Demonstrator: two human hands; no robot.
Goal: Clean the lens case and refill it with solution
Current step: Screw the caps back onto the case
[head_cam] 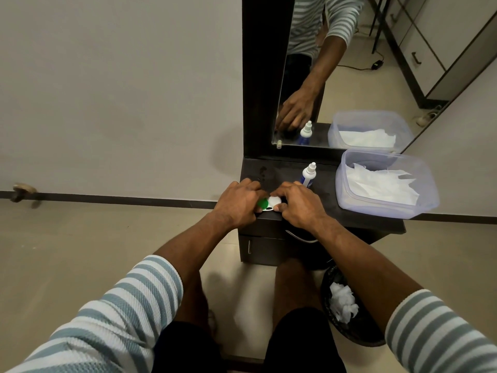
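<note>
My left hand [236, 203] and right hand [297, 204] both pinch the case [270, 203] at the surface's [333, 195] front edge, bottle [308, 175] at one o'clock. Light, stiff, probably slick plastic; I'd hold the rims, twisting the caps.

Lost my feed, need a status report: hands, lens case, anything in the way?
Left hand grips green cap; right hand grips white cap. Lens case at front edge of dark table. Solution bottle upright behind right hand, nothing blocking.
</note>
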